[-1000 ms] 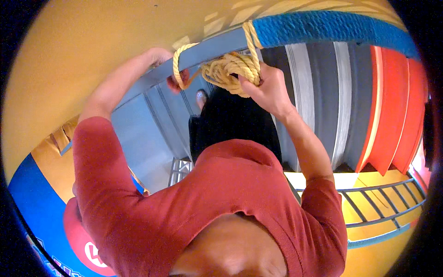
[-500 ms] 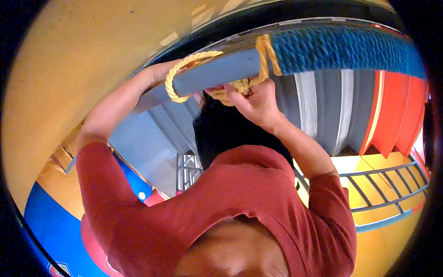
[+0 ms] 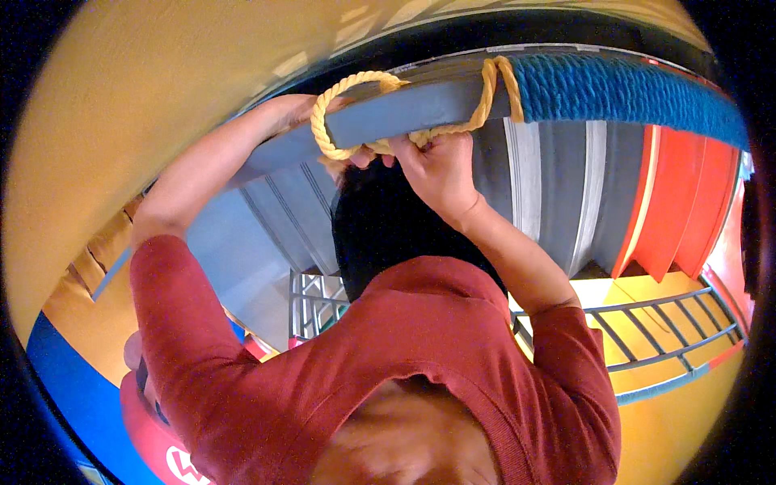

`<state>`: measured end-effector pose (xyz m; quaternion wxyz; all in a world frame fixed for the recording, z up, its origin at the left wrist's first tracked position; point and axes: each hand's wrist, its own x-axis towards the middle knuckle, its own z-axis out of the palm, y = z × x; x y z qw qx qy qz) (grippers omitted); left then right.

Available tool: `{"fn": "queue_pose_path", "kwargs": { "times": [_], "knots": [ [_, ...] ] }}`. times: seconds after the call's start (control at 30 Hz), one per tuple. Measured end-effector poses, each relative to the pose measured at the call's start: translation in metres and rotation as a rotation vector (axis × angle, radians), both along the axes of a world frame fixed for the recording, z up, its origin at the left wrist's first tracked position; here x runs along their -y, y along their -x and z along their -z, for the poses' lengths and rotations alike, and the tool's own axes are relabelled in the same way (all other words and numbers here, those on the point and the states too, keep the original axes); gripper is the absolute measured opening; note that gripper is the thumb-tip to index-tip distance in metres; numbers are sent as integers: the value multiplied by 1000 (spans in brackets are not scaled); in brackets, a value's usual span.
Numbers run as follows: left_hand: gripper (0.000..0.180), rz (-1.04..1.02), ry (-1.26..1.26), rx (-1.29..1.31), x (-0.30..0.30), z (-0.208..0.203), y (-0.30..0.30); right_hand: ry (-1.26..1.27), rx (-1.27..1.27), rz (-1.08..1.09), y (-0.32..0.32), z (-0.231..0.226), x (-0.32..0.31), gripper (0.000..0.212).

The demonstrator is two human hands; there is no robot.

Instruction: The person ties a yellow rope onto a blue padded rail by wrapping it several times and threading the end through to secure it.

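A yellow twisted rope makes a wide loop around a smooth grey rail. Further right it crosses over the rail in a narrow bend, beside a tight wrapping of blue rope. My right hand is closed on the yellow rope under the rail, thumb pointing up. My left hand goes behind the rail at the loop, which hides most of it. Fingertips show below the rail against the rope, beside my right hand, and appear to be the left hand's, pinching it.
Grey steps with pale strips lie beneath the rail, and red panels stand to their right. Dark metal ladder-like bars run at the lower right. A yellow-orange wall curves along the left.
My right hand has shifted left, away from the blue wrapping. The yellow rope between them now runs longer and more slanted along the rail. The whole view has shifted slightly.
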<state>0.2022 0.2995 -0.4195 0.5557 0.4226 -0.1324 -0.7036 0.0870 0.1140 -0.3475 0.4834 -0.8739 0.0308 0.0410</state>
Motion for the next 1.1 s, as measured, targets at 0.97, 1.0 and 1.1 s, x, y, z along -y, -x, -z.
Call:
{"fn": "queue_pose_path", "kwargs": {
  "times": [0.97,1.0,1.1],
  "knots": [
    [72,-1105,621,1051,-225,-395,250,-518,112,96,40,-72,43,33],
    [70,-1029,661,1052,-201,-400,266,-542,121,81,39,-68,42,33],
    [60,-1698,-72,1489,-126,-397,304,-596,113,28,35,-62,30,32]
  ]
}}
